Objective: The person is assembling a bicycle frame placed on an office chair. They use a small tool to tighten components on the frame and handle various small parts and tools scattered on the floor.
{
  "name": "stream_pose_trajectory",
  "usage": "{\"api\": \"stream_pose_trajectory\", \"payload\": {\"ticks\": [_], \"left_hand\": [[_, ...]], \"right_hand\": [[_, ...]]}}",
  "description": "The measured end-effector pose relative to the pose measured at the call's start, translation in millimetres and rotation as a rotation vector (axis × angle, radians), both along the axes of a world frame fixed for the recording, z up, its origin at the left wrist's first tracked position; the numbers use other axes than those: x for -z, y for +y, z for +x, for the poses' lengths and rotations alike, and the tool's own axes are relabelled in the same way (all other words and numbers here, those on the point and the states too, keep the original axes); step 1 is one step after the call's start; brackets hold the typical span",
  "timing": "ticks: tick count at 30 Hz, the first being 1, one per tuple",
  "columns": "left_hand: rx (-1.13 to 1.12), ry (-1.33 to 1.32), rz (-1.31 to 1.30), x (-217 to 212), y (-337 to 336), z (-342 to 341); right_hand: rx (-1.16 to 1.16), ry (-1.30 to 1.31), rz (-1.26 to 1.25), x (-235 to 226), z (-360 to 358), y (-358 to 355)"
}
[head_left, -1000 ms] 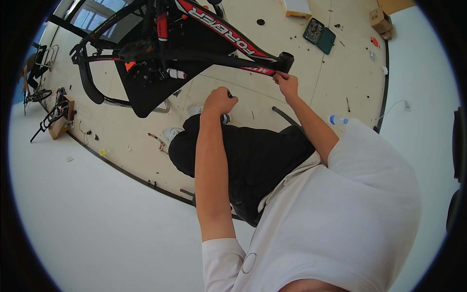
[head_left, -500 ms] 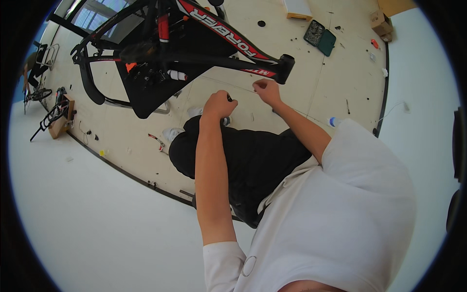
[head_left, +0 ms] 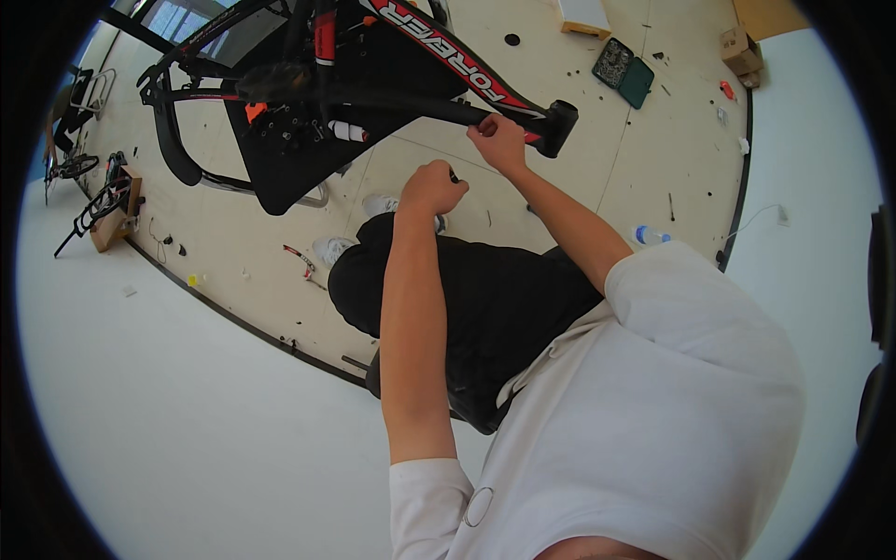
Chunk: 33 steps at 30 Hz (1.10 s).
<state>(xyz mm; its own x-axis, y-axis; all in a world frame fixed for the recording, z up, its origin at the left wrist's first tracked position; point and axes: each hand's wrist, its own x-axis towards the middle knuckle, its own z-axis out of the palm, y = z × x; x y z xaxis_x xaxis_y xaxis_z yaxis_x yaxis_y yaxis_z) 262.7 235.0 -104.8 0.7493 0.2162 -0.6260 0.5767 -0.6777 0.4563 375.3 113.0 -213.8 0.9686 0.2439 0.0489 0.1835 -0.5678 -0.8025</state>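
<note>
A black and red bicycle frame (head_left: 457, 70) with white lettering is held up in front of me, its head tube (head_left: 559, 129) pointing right. My right hand (head_left: 502, 147) is at the frame's lower tube, close behind the head tube. Its thumb and fingers are pinched together, and what they hold, if anything, is too small to tell. Below and to the left, my left hand (head_left: 433, 189) is closed above my knees. A small black piece (head_left: 454, 175) pokes out by its thumb; its kind cannot be made out.
Beneath the bicycle frame, a black table (head_left: 280, 182) bears loose parts and a white-and-red cylinder (head_left: 347, 132). An opened green tool case (head_left: 635, 81), a plastic bottle (head_left: 651, 235) and scattered small parts lie on the floor. Another bicycle frame (head_left: 98, 210) leans by a box at left.
My right hand has moved up from below the frame to its lower tube. The left hand, still closed, has risen slightly to the right. The view has shifted a little.
</note>
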Motion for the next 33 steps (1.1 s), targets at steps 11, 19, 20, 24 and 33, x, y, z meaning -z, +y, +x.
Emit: {"api": "stream_pose_trajectory", "payload": {"ticks": [11,19,20,24,33], "left_hand": [[0.028,-0.006,0.015,-1.1,0.5,-2.5],[0.010,0.011,0.027,0.5,1.2,-5.4],[0.006,0.029,0.020,0.3,1.3,-4.9],[0.013,0.022,0.012,-0.7,0.3,-2.8],[0.010,0.032,0.015,-1.5,0.3,-4.5]], "right_hand": [[-0.004,-0.022,0.006,-2.5,-4.0,3.7],[-0.024,-0.059,0.010,0.2,-2.5,2.4],[-0.036,-0.051,-0.014,-1.2,-2.1,2.9],[-0.043,-0.067,-0.058,-3.6,-0.8,4.7],[-0.057,-0.065,-0.034,-1.6,0.9,2.3]]}}
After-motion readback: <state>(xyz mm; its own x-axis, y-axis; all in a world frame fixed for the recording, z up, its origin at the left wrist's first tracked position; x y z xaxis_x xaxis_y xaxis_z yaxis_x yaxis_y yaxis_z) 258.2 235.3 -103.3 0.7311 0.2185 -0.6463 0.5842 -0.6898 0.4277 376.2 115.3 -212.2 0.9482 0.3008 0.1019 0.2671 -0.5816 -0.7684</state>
